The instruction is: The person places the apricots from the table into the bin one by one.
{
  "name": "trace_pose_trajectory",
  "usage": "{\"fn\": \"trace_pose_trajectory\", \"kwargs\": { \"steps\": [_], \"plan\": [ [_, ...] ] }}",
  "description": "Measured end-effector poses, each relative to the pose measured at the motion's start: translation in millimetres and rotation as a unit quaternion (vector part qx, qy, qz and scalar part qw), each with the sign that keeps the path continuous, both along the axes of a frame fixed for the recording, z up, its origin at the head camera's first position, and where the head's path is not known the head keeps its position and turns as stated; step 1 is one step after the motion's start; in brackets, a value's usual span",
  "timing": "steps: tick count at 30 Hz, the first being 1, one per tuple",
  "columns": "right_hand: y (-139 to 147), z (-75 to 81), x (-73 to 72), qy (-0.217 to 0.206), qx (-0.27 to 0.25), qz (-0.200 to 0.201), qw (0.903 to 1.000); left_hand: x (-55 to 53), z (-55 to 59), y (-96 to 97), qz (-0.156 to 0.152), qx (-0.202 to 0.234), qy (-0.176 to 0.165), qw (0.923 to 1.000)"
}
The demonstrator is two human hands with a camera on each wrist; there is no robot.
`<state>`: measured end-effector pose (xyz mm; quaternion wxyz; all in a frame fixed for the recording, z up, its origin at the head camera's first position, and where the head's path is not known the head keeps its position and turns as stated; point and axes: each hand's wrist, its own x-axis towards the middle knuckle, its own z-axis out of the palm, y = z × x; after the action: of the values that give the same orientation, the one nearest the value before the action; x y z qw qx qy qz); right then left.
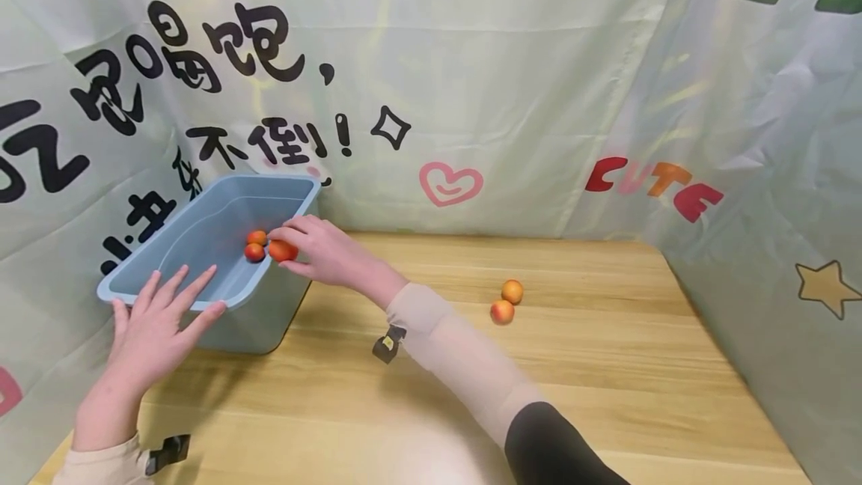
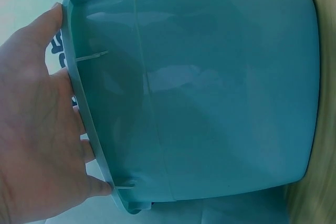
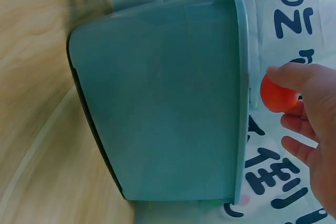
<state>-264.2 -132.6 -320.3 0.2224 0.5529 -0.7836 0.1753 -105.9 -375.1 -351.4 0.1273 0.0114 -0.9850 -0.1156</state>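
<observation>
A blue-grey plastic bin [image 1: 269, 305] stands at the left on the wooden table. My right hand [image 1: 330, 251] pinches a small round orange-red fruit [image 1: 283, 251] between thumb and fingers, just above the bin's right rim. In the right wrist view this fruit [image 3: 278, 94] is held beside the rim, apart from it. Two similar fruits [image 1: 254, 252] lie inside the bin against each other. My left hand [image 1: 151, 335] rests on the near rim with its fingers spread and straight; the left wrist view shows the thumb and fingertips touching the rim [image 2: 79, 85].
Two more orange-red fruits, one [image 1: 502, 311] in front of the other [image 1: 512, 291], touch each other right of centre on the wooden table [image 1: 606, 365]. Printed cloth [image 1: 525, 96] hangs behind the table and at both sides, close to the bin.
</observation>
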Motion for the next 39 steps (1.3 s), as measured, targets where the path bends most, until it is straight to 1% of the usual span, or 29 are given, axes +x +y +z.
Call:
{"fn": "trace_pose_trajectory", "kwargs": {
  "steps": [3,6,8,11,15,17,22,28,33,39],
  "plan": [
    [-9.6,-0.7,-3.8,-0.051,-0.002,-0.007,0.9987,-0.4,-0.6,-0.2,0.001,-0.002,0.000,1.0000],
    [-19.1,-4.2,-8.9,-0.120,-0.024,-0.019,0.9923,-0.4,-1.3,-0.3,0.002,-0.003,0.000,1.0000],
    [-24.3,-7.4,-11.9,-0.162,-0.048,-0.024,0.9854,-0.2,-1.7,-0.2,0.002,-0.004,0.000,1.0000],
    [-30.6,-11.5,-14.7,-0.214,-0.088,-0.025,0.9725,0.7,-2.1,0.2,0.002,-0.003,-0.001,1.0000],
    [-37.3,-14.2,-15.3,-0.259,-0.121,-0.025,0.9580,1.3,-2.3,0.7,0.002,-0.004,-0.002,1.0000],
    [-40.5,-14.5,-15.4,-0.267,-0.120,-0.031,0.9556,1.4,-2.3,0.8,0.002,-0.004,-0.001,1.0000],
    [-47.1,-14.3,-15.2,-0.269,-0.107,-0.044,0.9561,1.1,-2.2,0.7,0.001,-0.003,0.001,1.0000],
    [-51.0,-15.0,-14.5,-0.272,-0.109,-0.054,0.9545,1.2,-1.7,1.1,0.001,-0.003,0.002,1.0000],
    [-52.0,-15.4,-14.6,-0.260,-0.098,-0.059,0.9589,0.7,-1.1,1.4,0.002,-0.004,0.003,1.0000],
    [-51.3,-17.5,-14.5,-0.243,-0.082,-0.055,0.9651,-0.2,-0.7,1.0,0.001,-0.003,0.007,1.0000]
  ]
}}
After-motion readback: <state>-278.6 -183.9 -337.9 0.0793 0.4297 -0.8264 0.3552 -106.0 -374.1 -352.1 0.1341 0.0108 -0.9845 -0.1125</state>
